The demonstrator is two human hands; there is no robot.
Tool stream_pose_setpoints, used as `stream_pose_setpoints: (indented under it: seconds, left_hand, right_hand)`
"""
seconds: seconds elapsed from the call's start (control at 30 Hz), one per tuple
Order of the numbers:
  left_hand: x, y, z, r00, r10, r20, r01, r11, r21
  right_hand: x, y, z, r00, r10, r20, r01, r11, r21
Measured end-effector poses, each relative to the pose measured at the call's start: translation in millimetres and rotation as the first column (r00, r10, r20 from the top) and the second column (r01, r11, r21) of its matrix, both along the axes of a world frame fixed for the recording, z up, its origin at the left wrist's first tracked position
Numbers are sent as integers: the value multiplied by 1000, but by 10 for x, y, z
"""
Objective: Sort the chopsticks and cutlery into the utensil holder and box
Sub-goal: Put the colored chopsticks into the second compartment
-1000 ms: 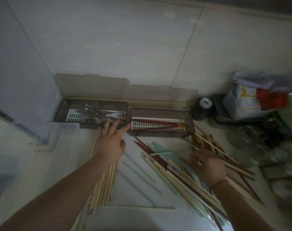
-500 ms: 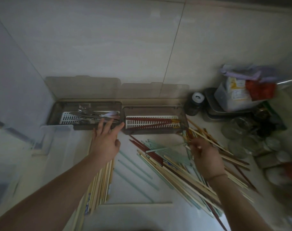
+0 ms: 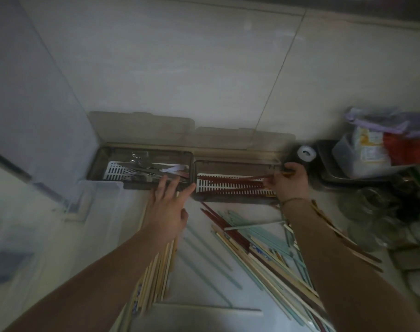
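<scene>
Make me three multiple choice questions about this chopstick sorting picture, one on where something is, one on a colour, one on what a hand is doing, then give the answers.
1. Where is the metal cutlery?
A. In the left tray
B. In the right tray
C. On the counter among the loose chopsticks

2. What colour are the chopsticks lying in the right tray?
A. Pale green
B. Dark red
C. Black

3. What is the right hand doing?
A. Resting flat on the counter
B. Hanging idle
C. Gripping chopsticks at the right tray's end

Answers: 1 A, forks and spoons lie in the left tray. 2 B, dark red sticks cross its white grid. 3 C, its fingers curl round the sticks' ends.
</scene>
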State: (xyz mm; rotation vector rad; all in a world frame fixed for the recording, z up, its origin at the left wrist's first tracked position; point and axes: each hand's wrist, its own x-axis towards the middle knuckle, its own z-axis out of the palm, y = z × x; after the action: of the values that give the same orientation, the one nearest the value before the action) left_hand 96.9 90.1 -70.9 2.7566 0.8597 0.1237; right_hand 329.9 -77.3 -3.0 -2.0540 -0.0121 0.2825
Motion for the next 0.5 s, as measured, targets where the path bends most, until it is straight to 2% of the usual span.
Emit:
stream_pose_setpoints:
  seconds: [0.13,0.3,0.4,0.5]
  left_hand:
    - [-2,6,-4,1000,-4,7,4,1000,-6]
    - [5,19,-10,1000,-8,2,8,1000,-10]
    - [11,7,-14,1000,-5,20,5,1000,-6]
    - [8,-1,-15,1000,-6,13,6,1000,2]
  right_hand:
    - [11,144,-143,957,87,-277,-74,996,55]
    - [157,75,-140,926,207,-315,-240,968,-69]
    - [222,-26,-69,932,242,-270,-277,956,-99]
    - [122,-210,36,953,299,-50,-303,938,-168]
